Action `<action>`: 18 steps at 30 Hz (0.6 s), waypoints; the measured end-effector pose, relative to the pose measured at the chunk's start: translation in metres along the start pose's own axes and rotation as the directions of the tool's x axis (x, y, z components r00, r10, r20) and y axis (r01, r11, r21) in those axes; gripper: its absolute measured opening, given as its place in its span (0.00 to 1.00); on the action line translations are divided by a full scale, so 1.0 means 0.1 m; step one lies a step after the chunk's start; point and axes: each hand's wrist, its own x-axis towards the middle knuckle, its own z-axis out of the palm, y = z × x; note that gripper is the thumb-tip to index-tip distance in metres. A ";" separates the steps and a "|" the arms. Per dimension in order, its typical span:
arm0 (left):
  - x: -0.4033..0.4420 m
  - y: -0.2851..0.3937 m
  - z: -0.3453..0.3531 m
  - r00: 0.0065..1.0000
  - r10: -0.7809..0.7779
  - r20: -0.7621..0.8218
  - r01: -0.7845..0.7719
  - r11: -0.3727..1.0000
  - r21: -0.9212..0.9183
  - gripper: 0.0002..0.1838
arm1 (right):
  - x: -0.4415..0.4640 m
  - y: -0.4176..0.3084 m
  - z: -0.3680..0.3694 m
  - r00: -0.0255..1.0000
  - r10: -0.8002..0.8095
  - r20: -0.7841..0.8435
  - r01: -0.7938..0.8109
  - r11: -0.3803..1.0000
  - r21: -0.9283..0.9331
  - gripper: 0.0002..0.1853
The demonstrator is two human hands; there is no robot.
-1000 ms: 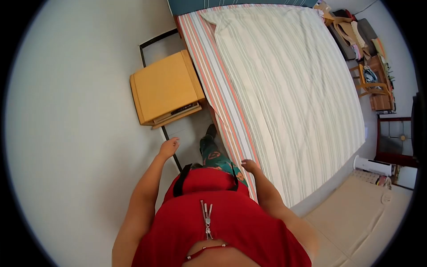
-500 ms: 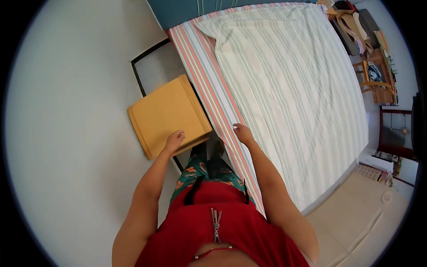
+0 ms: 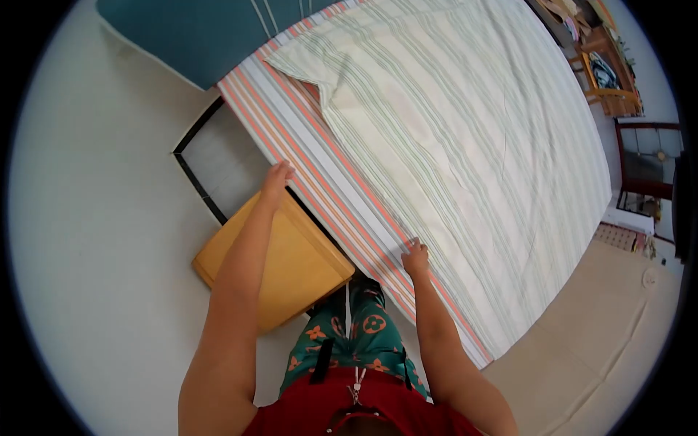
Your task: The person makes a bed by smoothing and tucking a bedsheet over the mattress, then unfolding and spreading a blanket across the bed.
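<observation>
A pale blanket (image 3: 465, 160) with green stripes covers most of the bed, and its upper left corner is folded into a raised flap. Along the near side an orange, grey and white striped sheet (image 3: 320, 156) shows beyond the blanket's border. My left hand (image 3: 278, 180) is at the sheet's outer edge, above the far corner of a yellow wooden bedside stool (image 3: 291, 254). Its fingers are loosely bent and apart, with nothing visible in them. My right hand (image 3: 416, 259) is at the blanket's border with fingers curled together, apparently pinching the blanket; the fingertips are partly hidden.
A blue-green headboard (image 3: 182, 43) stands at the top left. Black strips (image 3: 193, 178) edge the floor beside the stool. Wooden chairs (image 3: 607, 94) and a dark-framed door or mirror (image 3: 651, 156) are at the far right. Beige tiled floor (image 3: 552, 341) lies along the bed's foot.
The view has shifted toward the headboard. My left hand has moved from above the stool to the bed's edge, reaching farther forward. My right hand stays near the blanket's border.
</observation>
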 end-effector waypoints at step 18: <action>2.69 1.15 0.75 1.000 -0.008 0.025 0.018 0.910 -0.414 0.33 | 0.57 0.12 -0.13 0.911 -0.397 -0.109 0.362 0.899 -0.246 0.12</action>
